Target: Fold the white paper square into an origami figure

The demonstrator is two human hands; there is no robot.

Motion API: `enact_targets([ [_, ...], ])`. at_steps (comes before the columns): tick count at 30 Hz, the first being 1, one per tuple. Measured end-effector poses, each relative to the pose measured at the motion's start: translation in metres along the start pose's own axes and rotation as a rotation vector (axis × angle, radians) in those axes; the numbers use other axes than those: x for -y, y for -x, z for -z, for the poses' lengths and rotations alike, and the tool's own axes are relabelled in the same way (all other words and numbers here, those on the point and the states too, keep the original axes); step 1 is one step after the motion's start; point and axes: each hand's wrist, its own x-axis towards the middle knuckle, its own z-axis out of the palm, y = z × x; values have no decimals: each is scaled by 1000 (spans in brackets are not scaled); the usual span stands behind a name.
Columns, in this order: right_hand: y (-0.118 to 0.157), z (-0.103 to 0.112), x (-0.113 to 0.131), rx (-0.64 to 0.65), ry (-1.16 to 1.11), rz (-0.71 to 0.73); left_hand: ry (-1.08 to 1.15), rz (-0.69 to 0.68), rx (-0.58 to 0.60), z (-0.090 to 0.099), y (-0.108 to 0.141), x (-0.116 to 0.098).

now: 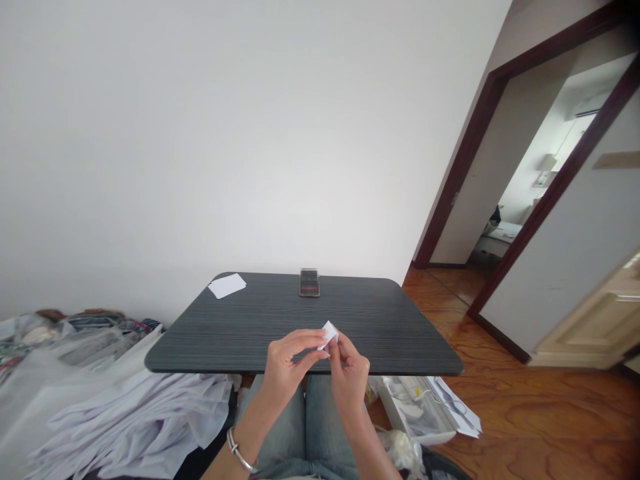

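Note:
A small folded piece of white paper [329, 331] is held up over the near edge of the dark table. My left hand [295, 360] pinches its left side between thumb and fingers. On the right side, my right hand [347, 367] grips the same paper with thumb and fingertips. The paper has a pointed top corner, and its lower part is partly hidden by my fingers. Both hands are close together above the table's front edge.
The dark wood-grain table [370, 320] stands against a white wall. White paper sheets [227, 285] lie at its far left, and a phone-like device [309, 283] stands at the back. Clothes and white cloth [145, 413] are piled at left. An open white box [420, 410] sits at lower right.

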Motion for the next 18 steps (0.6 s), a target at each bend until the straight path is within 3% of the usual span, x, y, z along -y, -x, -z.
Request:
enact_targets([
  [12, 2, -3, -1, 6, -30, -9, -59, -92, -110, -5, 4, 1],
  [18, 1, -1, 2, 9, -31, -7, -5, -117, -56, -2, 3, 3],
])
